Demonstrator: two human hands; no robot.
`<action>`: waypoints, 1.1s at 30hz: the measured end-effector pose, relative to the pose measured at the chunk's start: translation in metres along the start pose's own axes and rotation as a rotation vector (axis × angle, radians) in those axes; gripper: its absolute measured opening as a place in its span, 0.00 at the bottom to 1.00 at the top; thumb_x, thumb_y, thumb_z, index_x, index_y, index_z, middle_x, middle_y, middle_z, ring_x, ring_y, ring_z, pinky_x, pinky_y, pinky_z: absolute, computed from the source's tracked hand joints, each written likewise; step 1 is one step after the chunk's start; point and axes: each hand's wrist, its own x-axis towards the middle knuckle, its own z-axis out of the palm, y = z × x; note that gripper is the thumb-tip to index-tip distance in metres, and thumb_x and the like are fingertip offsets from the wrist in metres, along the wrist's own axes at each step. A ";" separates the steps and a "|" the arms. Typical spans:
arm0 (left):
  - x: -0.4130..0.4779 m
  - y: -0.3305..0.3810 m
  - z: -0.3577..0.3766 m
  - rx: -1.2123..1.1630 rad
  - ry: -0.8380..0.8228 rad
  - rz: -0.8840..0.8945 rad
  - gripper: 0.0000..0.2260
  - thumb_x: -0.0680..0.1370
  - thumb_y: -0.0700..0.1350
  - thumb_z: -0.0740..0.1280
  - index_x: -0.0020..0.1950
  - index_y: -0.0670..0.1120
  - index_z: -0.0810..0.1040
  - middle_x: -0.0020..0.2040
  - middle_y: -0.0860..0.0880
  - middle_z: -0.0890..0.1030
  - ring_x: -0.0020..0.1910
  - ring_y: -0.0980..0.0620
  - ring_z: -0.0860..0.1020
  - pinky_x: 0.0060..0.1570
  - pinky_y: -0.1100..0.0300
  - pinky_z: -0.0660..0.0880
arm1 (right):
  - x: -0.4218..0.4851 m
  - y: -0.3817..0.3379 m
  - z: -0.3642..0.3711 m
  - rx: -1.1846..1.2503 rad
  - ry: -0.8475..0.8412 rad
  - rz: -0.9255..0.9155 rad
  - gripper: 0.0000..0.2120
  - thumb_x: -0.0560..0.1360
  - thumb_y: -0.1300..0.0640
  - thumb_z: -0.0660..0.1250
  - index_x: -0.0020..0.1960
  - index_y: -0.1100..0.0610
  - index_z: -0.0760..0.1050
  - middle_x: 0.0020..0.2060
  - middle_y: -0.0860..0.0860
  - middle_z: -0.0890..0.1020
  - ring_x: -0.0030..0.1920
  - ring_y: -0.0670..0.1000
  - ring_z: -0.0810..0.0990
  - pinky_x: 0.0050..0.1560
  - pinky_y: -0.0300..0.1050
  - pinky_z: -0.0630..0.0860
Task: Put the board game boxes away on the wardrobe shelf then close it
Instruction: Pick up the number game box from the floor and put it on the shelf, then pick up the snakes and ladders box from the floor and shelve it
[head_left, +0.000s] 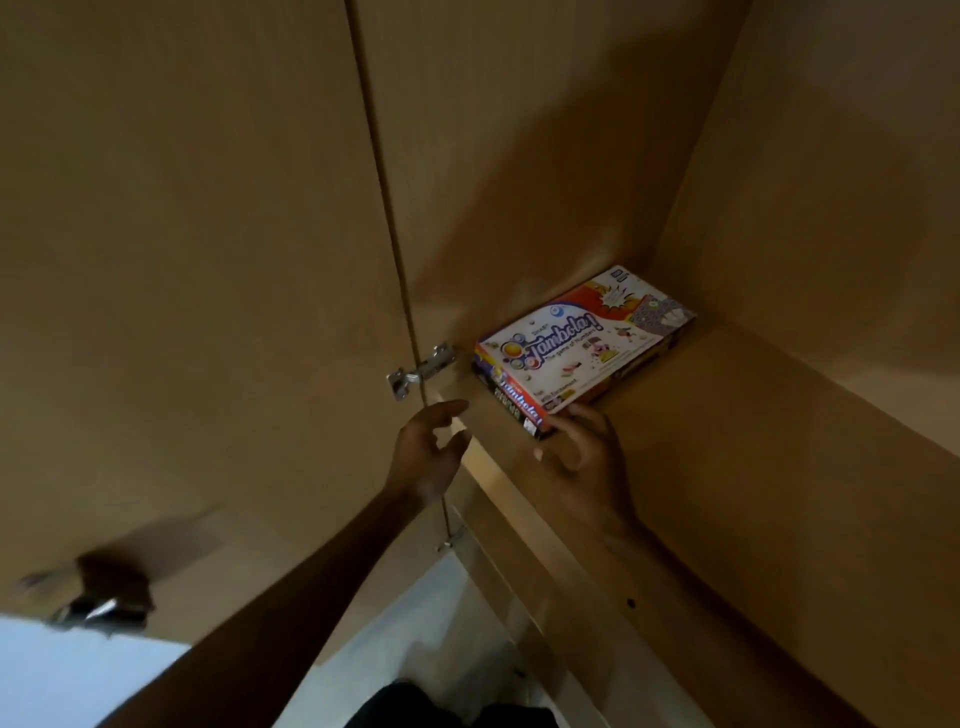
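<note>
Left hand (428, 452), fingers apart and empty, near the door hinge (421, 370); right hand (584, 441), fingers spread, touching the stacked board game boxes (582, 345) at the shelf's (753, 441) rear-left corner: push squarely inward.

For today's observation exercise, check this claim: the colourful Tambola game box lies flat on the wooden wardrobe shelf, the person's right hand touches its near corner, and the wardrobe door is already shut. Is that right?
Not quite. The head view shows the wooden wardrobe door open, swung out on its metal hinge. The rest stands: the colourful Tambola game box lies flat on the wooden wardrobe shelf, with the right hand at its near corner.
</note>
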 end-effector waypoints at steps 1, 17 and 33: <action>-0.014 -0.008 -0.007 -0.032 0.025 -0.028 0.15 0.76 0.39 0.70 0.61 0.50 0.79 0.60 0.52 0.80 0.58 0.52 0.78 0.50 0.62 0.73 | -0.010 -0.005 0.004 0.027 -0.007 -0.010 0.17 0.71 0.51 0.70 0.59 0.54 0.78 0.62 0.49 0.72 0.64 0.50 0.72 0.62 0.52 0.75; -0.367 -0.143 -0.199 -0.202 0.540 -0.414 0.13 0.76 0.38 0.68 0.58 0.49 0.80 0.54 0.56 0.82 0.52 0.59 0.80 0.53 0.57 0.78 | -0.235 -0.155 0.174 0.148 -0.755 -0.073 0.20 0.73 0.56 0.71 0.64 0.51 0.75 0.54 0.47 0.80 0.51 0.44 0.80 0.53 0.42 0.78; -0.796 -0.175 -0.239 -0.304 1.638 -0.929 0.13 0.76 0.39 0.68 0.60 0.49 0.80 0.52 0.54 0.82 0.48 0.60 0.79 0.42 0.74 0.73 | -0.598 -0.359 0.331 0.051 -1.760 -0.731 0.19 0.73 0.58 0.71 0.63 0.52 0.76 0.50 0.47 0.81 0.46 0.41 0.80 0.42 0.25 0.74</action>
